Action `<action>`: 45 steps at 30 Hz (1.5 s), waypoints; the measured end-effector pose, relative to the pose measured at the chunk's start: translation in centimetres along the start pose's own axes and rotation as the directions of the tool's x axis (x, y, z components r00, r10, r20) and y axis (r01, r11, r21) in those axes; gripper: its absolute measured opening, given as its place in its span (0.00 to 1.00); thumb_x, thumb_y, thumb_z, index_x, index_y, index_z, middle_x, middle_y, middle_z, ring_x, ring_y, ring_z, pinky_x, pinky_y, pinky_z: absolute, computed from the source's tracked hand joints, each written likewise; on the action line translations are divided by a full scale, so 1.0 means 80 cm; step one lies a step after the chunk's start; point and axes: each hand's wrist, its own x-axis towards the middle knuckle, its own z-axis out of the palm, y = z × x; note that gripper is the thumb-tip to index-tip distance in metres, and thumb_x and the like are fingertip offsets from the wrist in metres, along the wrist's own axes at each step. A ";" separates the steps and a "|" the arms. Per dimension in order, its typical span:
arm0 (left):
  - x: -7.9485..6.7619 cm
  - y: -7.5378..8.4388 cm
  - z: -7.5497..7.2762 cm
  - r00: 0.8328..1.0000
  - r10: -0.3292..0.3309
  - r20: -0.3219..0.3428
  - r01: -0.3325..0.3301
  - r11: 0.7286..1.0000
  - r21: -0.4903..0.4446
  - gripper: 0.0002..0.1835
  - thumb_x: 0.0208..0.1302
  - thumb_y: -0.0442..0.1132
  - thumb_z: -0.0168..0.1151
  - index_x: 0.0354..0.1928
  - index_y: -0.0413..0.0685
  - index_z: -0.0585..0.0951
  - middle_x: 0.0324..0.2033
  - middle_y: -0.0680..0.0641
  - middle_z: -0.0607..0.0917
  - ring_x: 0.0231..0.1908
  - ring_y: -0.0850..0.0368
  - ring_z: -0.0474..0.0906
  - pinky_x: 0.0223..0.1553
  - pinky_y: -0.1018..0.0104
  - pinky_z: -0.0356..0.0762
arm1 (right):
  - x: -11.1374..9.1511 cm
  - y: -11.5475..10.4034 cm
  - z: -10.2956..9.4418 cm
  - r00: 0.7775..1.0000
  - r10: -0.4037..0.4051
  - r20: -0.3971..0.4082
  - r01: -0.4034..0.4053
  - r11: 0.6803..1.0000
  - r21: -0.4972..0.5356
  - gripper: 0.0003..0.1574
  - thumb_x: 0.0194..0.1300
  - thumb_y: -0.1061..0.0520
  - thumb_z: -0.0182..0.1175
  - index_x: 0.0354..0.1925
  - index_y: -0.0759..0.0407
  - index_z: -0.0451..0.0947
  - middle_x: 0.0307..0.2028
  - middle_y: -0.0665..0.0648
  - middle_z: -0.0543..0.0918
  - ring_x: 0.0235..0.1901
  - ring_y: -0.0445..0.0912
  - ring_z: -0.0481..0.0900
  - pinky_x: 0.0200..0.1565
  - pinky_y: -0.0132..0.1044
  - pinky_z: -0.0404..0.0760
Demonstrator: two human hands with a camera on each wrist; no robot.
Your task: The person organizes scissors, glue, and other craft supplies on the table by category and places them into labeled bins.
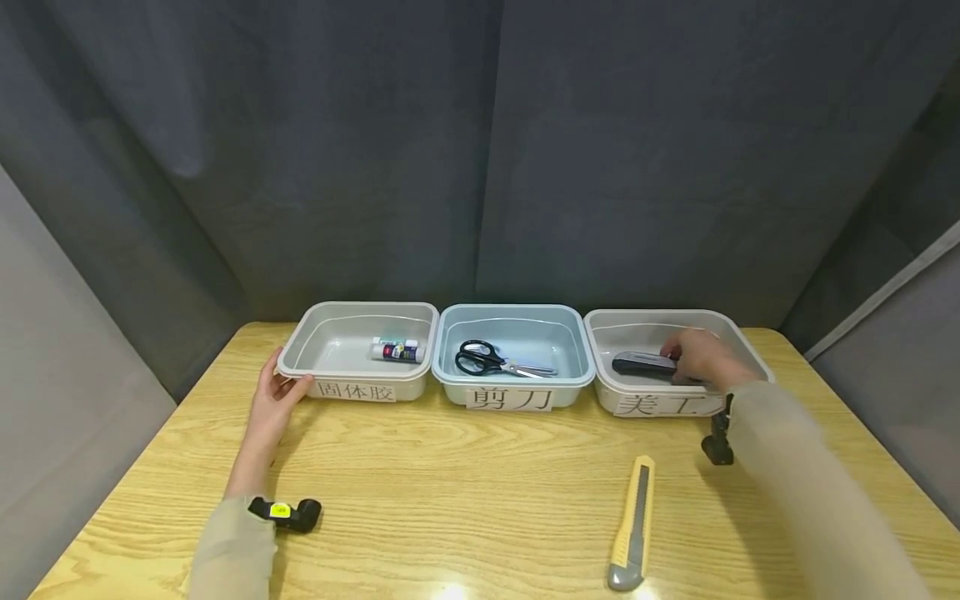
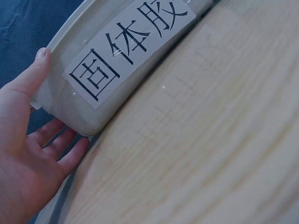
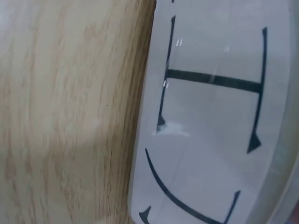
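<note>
My left hand [image 1: 273,404] holds the near left corner of a light grey bin [image 1: 300,367], thumb at the rim and fingers [image 2: 72,154] against its side. Two glue sticks [image 1: 397,353] lie in this bin. Over the right-hand grey bin [image 1: 752,354], my right hand [image 1: 699,354] reaches in, fingers curled around the right end of a black and grey utility knife [image 1: 643,364]. The right wrist view shows mainly that bin's label [image 3: 210,116]; the hand is out of sight there. A yellow utility knife [image 1: 633,521] with a grey end lies on the table in front.
Between the grey bins stands a light blue bin [image 1: 517,310] holding black-handled scissors [image 1: 480,358] and other metal blades. All three bins bear printed labels and stand in a row near the back edge of the wooden table [image 1: 450,483]. A dark curtain [image 1: 375,167] hangs behind.
</note>
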 end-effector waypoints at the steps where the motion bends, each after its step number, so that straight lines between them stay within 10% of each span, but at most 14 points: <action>1: -0.002 0.004 0.001 1.000 -0.003 0.001 0.003 1.000 -0.003 0.40 0.63 0.41 0.56 0.71 0.56 0.45 0.61 0.39 0.61 0.49 0.66 0.63 0.43 0.87 0.64 | 0.001 0.000 0.000 1.000 0.007 0.008 -0.007 1.000 -0.001 0.24 0.40 0.68 0.68 0.41 0.69 0.78 0.37 0.67 0.80 0.37 0.56 0.75 0.43 0.52 0.73; 15: -0.013 0.021 0.004 1.000 -0.018 0.001 0.018 1.000 -0.001 0.40 0.64 0.41 0.55 0.71 0.53 0.44 0.62 0.36 0.60 0.52 0.60 0.62 0.43 0.87 0.63 | 0.002 0.001 0.001 0.999 0.045 0.024 -0.046 0.998 0.044 0.22 0.49 0.70 0.61 0.46 0.70 0.75 0.41 0.68 0.78 0.41 0.58 0.73 0.44 0.53 0.73; 29: 0.000 -0.002 0.000 1.000 0.014 -0.006 -0.014 1.000 0.015 0.41 0.63 0.45 0.56 0.71 0.56 0.44 0.62 0.37 0.61 0.50 0.66 0.63 0.44 0.87 0.64 | -0.029 -0.013 -0.016 0.977 -0.195 -0.083 0.189 0.980 -0.068 0.15 0.50 0.68 0.62 0.40 0.67 0.78 0.33 0.62 0.82 0.34 0.53 0.78 0.38 0.48 0.76; 45: -0.001 -0.002 0.000 1.000 0.015 -0.001 -0.015 1.000 0.023 0.41 0.64 0.45 0.55 0.71 0.60 0.43 0.63 0.38 0.61 0.53 0.64 0.62 0.45 0.88 0.63 | -0.088 -0.042 -0.022 0.931 -0.285 -0.229 0.274 0.958 -0.079 0.11 0.50 0.67 0.63 0.37 0.64 0.79 0.29 0.56 0.80 0.29 0.46 0.75 0.31 0.40 0.75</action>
